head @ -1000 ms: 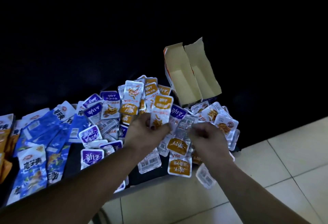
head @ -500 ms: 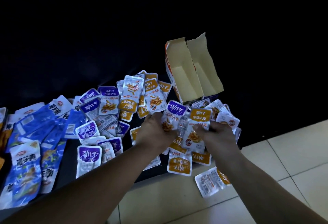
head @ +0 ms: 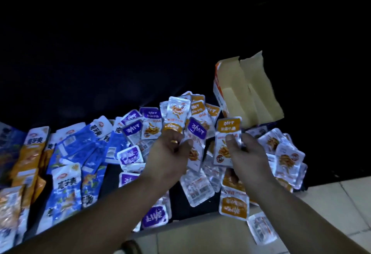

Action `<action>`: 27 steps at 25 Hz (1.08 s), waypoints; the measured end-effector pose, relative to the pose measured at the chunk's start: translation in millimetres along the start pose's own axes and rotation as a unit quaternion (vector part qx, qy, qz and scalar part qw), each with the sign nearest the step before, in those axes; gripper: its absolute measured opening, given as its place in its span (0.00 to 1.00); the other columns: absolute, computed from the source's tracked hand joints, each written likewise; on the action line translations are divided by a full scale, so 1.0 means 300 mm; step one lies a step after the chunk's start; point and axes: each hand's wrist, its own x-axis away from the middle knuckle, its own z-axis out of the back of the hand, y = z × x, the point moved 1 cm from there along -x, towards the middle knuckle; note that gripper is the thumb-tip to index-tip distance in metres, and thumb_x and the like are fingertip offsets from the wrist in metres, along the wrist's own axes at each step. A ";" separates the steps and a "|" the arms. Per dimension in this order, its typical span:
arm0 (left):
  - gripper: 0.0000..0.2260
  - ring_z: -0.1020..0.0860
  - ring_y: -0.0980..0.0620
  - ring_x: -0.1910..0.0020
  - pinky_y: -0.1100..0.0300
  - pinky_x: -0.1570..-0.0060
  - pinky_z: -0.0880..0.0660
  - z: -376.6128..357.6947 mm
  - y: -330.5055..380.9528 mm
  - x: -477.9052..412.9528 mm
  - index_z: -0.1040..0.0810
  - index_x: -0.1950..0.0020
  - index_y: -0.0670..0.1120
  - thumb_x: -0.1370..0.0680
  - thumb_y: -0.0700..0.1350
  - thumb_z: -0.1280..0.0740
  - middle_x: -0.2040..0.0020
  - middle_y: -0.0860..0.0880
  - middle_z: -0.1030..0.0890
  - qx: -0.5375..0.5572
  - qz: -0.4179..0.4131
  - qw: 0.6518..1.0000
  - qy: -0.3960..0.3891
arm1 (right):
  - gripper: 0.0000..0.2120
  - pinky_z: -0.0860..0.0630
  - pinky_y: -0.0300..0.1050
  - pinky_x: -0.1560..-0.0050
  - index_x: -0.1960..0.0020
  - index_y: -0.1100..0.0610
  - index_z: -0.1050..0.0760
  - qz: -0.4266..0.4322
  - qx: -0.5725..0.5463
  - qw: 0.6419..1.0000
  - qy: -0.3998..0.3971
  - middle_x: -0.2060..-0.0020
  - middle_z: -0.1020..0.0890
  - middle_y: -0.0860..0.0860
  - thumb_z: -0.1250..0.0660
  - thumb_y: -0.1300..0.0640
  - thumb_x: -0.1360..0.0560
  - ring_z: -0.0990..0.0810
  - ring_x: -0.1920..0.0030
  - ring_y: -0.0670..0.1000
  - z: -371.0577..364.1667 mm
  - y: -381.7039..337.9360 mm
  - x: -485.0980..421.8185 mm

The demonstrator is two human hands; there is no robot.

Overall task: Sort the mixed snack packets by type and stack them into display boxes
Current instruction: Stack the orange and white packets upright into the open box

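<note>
Place: small shop or stockroom by the look of it, can't pin it tighter
Stock: way too many snack packets (head: 197,190) for a home, same few brands over and over, heaped along the near edge of a dark table (head: 178,203)
Types: purple packs (head: 154,216), orange packs (head: 233,206), long blue packs (head: 66,191) toward the left edge
Box: open cardboard display box (head: 236,101) at the heap's far right, retail shelf kind
Floor: plain pale tiles (head: 331,199) below the near edge
Light: dim, black beyond the far edge

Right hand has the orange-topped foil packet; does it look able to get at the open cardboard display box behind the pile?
Probably yes. The right hand, pinching the orange-topped foil packet, is just in front of the open cardboard display box; its open side faces the hand and nothing stands between them.
</note>
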 end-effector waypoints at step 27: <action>0.08 0.20 0.52 0.67 0.62 0.69 0.25 0.318 -0.075 0.013 0.19 0.45 0.51 0.20 0.39 0.31 0.55 0.50 0.17 0.063 0.033 0.989 0.132 | 0.10 0.19 0.45 0.52 0.49 0.40 0.20 0.092 0.159 0.974 -0.129 0.51 0.18 0.38 0.33 0.56 0.18 0.16 0.52 0.45 -0.299 -0.050 -0.007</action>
